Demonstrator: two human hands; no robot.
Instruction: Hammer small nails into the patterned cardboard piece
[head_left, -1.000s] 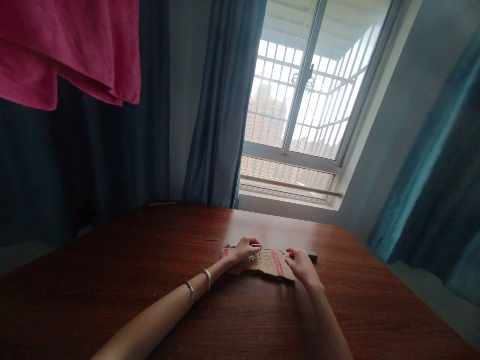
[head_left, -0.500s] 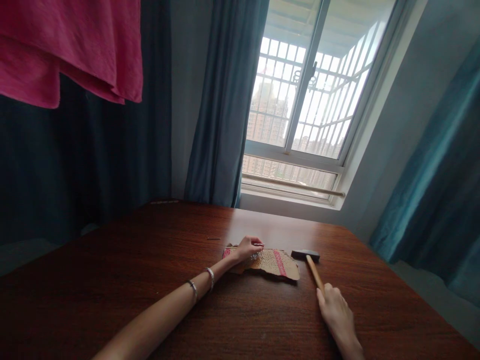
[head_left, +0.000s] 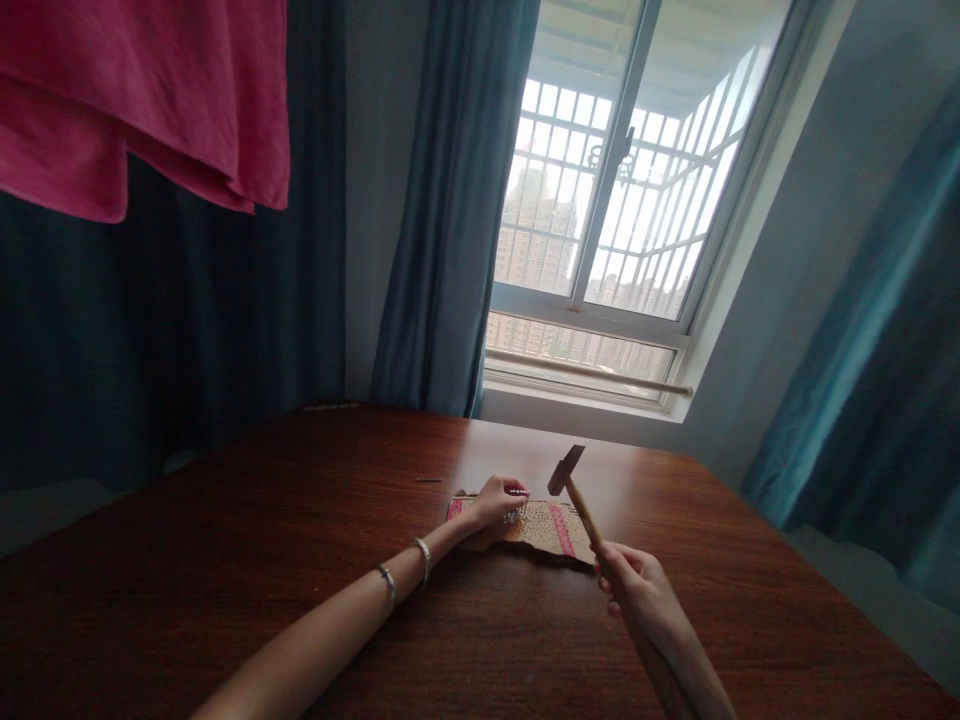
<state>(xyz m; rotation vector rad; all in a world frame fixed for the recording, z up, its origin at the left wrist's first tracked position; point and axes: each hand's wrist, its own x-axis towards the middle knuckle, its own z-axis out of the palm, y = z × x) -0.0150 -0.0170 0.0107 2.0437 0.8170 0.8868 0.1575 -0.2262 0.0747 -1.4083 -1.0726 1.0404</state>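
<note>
In the head view a hammer (head_left: pixel 577 495) with a dark head and a wooden handle is raised at a tilt over the table. My right hand (head_left: pixel 637 585) is closed around its handle. My left hand (head_left: pixel 496 500) pinches a thin nail (head_left: pixel 525 508), largely hidden by the fingers, against a torn piece of cardboard (head_left: pixel 538 535) with pink strips and many small dark holes or dots. Several small shiny pieces, perhaps nails, cluster on the cardboard beneath that hand. The hammer head hangs to the right of my left fingertips, apart from them.
A thin nail-like piece (head_left: pixel 429 480) lies on the brown wooden table (head_left: pixel 225 560), behind the cardboard. Beyond the table are a window (head_left: pixel 600 200) and blue curtains (head_left: pixel 431 230). A pink cloth (head_left: pixel 150 100) hangs at the upper left.
My right hand has lifted the hammer off the table and brought it left, nearer the cardboard. My left hand stays in its pinch at the same place.
</note>
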